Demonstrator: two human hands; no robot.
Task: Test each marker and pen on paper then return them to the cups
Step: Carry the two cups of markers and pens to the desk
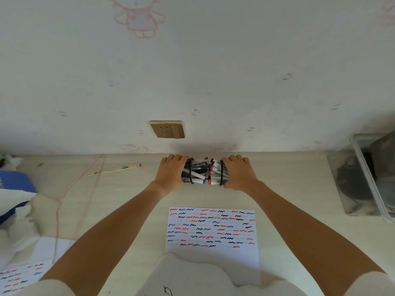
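Markers (204,173) lie crosswise between my palms, packed in two mesh cups: my left hand (171,173) wraps the left cup (187,173), my right hand (239,174) the right cup (223,173), scribbled paper (213,231) nearer me.

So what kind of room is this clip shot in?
Probably a child's bedroom or home study: cartoon wallpaper, a light desk against the wall, a wall socket.
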